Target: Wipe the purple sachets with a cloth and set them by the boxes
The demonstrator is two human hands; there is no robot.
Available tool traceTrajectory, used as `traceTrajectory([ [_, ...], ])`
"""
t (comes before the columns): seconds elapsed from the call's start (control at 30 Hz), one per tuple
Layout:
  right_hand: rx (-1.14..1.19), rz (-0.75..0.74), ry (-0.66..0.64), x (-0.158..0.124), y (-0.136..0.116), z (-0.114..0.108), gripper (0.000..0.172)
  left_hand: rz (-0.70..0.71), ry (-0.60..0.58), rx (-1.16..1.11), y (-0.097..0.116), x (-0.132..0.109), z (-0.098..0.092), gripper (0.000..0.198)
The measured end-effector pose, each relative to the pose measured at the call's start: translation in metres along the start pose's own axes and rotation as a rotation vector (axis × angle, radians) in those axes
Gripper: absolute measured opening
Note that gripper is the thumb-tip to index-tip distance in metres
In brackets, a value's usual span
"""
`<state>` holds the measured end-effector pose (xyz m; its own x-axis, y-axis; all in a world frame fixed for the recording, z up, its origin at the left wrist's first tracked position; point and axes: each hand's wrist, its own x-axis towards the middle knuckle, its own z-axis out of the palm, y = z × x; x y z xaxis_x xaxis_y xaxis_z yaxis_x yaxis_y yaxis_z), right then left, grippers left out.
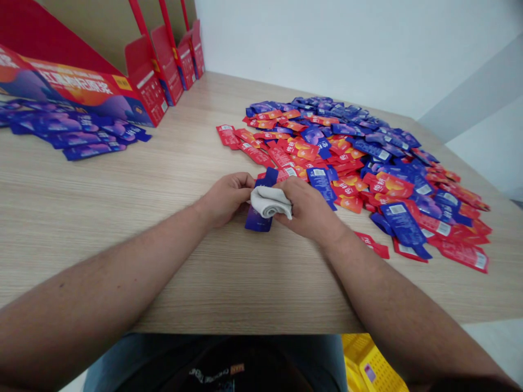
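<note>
1. Pale wood-grain table (122, 179) fills the view, with a plain white wall (327, 43) behind it.
2. Across the right half of the table lies a loose heap of red and blue sachets (368, 158), many showing small white labels.
3. Left hand (226, 198) sits just left of the heap's near edge. Its fingers are curled in and pinch the left edge of a blue sachet (259, 220).
4. Right hand (308, 209) is at the heap's near edge, touching the outermost packets. Its fingers are closed around a white cloth (269, 202), which they hold bunched in a roll.
5. That cloth lies across the middle of the blue sachet, between the two hands, and covers most of its face.
6. What shows of the sachet is a flat, deep blue-violet packet. Its lower end sticks out below the cloth toward the person, and a darker blue corner shows above it, on the heap's side.
7. The sachet's lower end rests on the tabletop; its print cannot be read.
8. Far left of the heap stand open red display boxes (81, 87) in a row along the table's back, with a smaller spread of blue packets (77, 133) lying in front of the nearest box.
9. Below the table's near edge, under the heap's side, a yellow plastic crate (368, 365) shows.
</note>
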<state>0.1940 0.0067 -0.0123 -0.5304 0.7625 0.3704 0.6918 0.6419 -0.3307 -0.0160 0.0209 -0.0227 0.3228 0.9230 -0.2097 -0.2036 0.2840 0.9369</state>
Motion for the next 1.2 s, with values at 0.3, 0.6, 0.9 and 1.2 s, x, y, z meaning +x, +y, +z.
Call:
traceTrajectory([
  [0.3, -0.023, 0.038, 0.021, -0.0005, 0.0029, 0.0013, 0.023, -0.01, 0.027, 0.014, 0.0012, -0.0006, 0.0021, 0.02],
  [0.6, -0.014, 0.066, 0.022, 0.0008, 0.0043, 0.0016, 0.021, -0.013, 0.026, 0.019, -0.0003, 0.0001, 0.0005, 0.019],
  [0.9, -0.015, 0.092, 0.037, 0.0012, 0.0072, 0.0019, 0.019, -0.018, 0.033, 0.014, 0.0013, -0.0002, 0.0018, 0.02],
  [1.2, -0.008, 0.101, 0.057, 0.0012, 0.0082, 0.0024, 0.017, -0.011, 0.049, 0.037, 0.0013, -0.0005, 0.0018, 0.019],
])
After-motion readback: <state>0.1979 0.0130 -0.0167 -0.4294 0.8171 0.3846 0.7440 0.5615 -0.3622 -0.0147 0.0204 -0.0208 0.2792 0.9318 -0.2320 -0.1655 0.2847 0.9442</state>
